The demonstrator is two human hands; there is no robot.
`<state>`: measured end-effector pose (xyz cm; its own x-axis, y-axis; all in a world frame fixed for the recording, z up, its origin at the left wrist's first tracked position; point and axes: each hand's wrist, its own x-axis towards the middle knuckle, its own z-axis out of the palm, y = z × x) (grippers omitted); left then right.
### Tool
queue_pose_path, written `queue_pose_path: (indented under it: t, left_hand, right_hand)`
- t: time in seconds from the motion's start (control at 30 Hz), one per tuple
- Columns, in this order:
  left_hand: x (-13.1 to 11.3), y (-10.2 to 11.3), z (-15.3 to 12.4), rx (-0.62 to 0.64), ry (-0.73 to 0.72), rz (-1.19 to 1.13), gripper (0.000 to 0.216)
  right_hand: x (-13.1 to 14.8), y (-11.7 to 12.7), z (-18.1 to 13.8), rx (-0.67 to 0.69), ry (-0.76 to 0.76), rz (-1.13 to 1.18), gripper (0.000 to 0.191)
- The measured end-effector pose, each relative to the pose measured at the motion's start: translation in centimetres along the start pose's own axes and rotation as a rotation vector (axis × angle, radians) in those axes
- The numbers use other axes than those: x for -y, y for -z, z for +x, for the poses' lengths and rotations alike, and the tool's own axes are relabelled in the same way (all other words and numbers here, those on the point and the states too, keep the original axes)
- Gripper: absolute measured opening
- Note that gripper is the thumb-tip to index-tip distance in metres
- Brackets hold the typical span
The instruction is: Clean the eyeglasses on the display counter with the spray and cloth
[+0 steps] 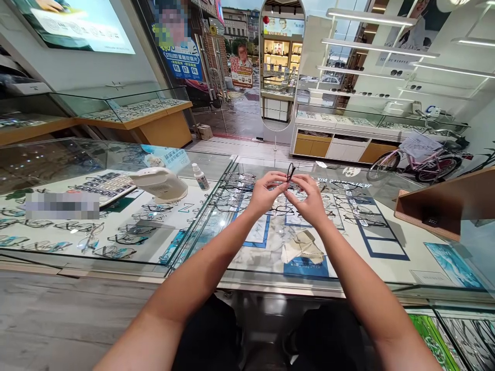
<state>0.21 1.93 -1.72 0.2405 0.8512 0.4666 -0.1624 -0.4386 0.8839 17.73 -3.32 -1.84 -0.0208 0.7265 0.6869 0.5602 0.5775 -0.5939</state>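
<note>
Both my hands are raised over the glass display counter (240, 257), close together. Between them a pair of dark-framed eyeglasses (290, 171) is held up, one lens standing edge-on above the fingertips. My left hand (267, 191) is closed, pinching the eyeglasses from the left. My right hand (307, 196) is closed on them from the right, its fingertips nearly meeting the left ones. The rest of the frame is hidden behind the fingers. Below, a crumpled beige cleaning cloth (303, 248) lies on the glass, above a blue card (307, 269).
On the counter's left stand a white spray bottle (200, 178), a cream handheld device (160, 184) and a keyboard (106, 186). Rows of glasses lie under the glass. A brown wooden stand (433, 211) is at right. Beyond the counter are a tall mirror (281, 67) and a pink bicycle (421, 154).
</note>
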Motion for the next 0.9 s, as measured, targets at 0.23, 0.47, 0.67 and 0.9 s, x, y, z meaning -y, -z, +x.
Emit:
queue_pose_path:
  t: [0.23, 0.47, 0.67, 0.9]
  left_hand:
    - [-0.5, 0.3, 0.0, 0.07, 0.096, -0.143, 0.028]
    - [-0.9, -0.3, -0.5, 0.059, 0.01, -0.004, 0.029]
    - [-1.9, -0.2, -1.0, -0.089, -0.254, 0.31, 0.022]
    - [-1.7, 6.0, 2.1, -0.868, -0.19, 0.315, 0.072]
  right_hand:
    - [0.3, 0.0, 0.2, 0.039, 0.013, 0.08, 0.033]
    - [0.2, -0.3, -0.1, -0.018, -0.044, 0.131, 0.034]
    - [0.3, -0.5, -0.3, -0.07, -0.08, 0.113, 0.035]
    - [0.2, 0.1, -0.2, -0.111, -0.077, 0.1, 0.037]
